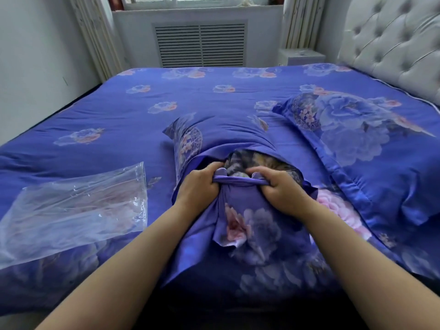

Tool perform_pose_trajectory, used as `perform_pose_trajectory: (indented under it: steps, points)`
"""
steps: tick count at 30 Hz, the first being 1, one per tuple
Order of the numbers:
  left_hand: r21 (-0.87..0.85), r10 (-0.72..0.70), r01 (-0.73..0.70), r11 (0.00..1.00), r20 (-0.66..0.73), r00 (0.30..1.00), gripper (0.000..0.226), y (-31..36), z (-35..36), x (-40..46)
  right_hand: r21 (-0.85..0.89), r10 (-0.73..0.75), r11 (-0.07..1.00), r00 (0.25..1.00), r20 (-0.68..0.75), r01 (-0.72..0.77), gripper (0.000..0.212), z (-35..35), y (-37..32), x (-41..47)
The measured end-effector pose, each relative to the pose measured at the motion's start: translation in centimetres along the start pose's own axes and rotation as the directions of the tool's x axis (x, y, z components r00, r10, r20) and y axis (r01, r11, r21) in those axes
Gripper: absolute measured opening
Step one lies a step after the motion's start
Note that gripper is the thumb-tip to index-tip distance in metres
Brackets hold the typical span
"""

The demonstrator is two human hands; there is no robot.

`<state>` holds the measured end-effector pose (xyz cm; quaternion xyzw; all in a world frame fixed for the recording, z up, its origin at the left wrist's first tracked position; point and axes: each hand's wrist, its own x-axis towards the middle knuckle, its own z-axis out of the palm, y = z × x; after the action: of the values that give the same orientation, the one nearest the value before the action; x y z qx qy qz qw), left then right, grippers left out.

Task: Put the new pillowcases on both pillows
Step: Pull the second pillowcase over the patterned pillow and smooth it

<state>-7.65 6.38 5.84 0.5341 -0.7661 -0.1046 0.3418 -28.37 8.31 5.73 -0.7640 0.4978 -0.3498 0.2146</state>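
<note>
Bed [114,110] under blue floral quilt, padded headboard [390,44] at 2 o'clock. Second pillow [257,160] lay at frame centre, mostly inside its blue floral pillowcase [252,225]; a patch of the pillow's darker patterned ticking showed through the opening at 12 o'clock from the hands.

Left hand [202,186] and right hand [282,189] sat close together on the hem of the opening, each with fingers curled and bunching the fabric edge, thumbs toward each other. Hem stretched taut between them, likely so the flap could be drawn over the exposed end and the pillow tucked in.

First pillow [362,139], at 2 o'clock from the hands, looked fully cased and lay flat by the headboard, set aside as done. Its near corner overlapped the one in hand.

Clear plastic bag [78,210] lay at 9 o'clock, flat and empty-looking; probably the new cases' packaging.

Judgement: task near its end, closing of the second case remaining.
</note>
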Motion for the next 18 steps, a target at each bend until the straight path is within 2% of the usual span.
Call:
perform_pose_trajectory:
  steps: [3,5,7,8,9,11,12,15,18]
  points:
    - [0.183,-0.05,0.042,0.982,0.041,0.998,0.043,0.9,-0.4,-0.1,-0.113,0.129,0.989,0.933,0.337,-0.096,0.017,-2.4,-0.2,1.3]
    - [0.356,0.008,0.002,0.934,-0.026,1.0,0.042,1.4,-0.6,-0.3,-0.261,0.22,0.958,0.892,0.394,-0.121,0.02,-3.9,-0.7,1.7]
    - [0.533,0.174,-0.076,0.843,-0.135,0.975,0.044,1.4,-0.4,-0.8,-0.468,0.264,0.876,0.927,0.266,-0.115,0.015,-4.1,-1.7,0.9]
    - [0.568,0.24,-0.082,0.819,-0.209,0.948,0.044,1.2,-0.2,-0.9,-0.556,0.23,0.821,0.966,0.117,-0.128,0.017,-3.6,-2.1,0.1]
    - [0.565,0.264,-0.076,0.822,-0.26,0.929,0.042,1.0,0.0,-1.0,-0.612,0.124,0.779,0.99,-0.067,-0.139,0.02,-2.8,-2.4,-0.9]
    - [0.481,0.207,-0.044,0.876,-0.292,0.934,0.025,0.5,0.5,-1.2,-0.679,-0.129,0.721,0.937,-0.325,-0.136,0.027,-1.5,-2.4,-2.6]
    - [0.4,0.141,-0.028,0.916,-0.257,0.956,0.016,0.4,0.7,-1.3,-0.683,-0.185,0.71,0.891,-0.415,-0.172,0.034,-1.0,-1.9,-3.0]
    - [0.111,-0.004,0.014,0.994,-0.091,0.996,0.03,0.8,0.9,-1.6,-0.588,-0.052,0.714,0.809,-0.586,-0.38,0.061,-0.3,-0.6,-3.1]
    - [0.065,0.0,0.009,0.998,-0.137,0.991,0.031,1.0,0.4,-1.6,-0.526,0.007,0.715,0.756,-0.655,-0.462,0.067,0.7,-0.8,-2.8]
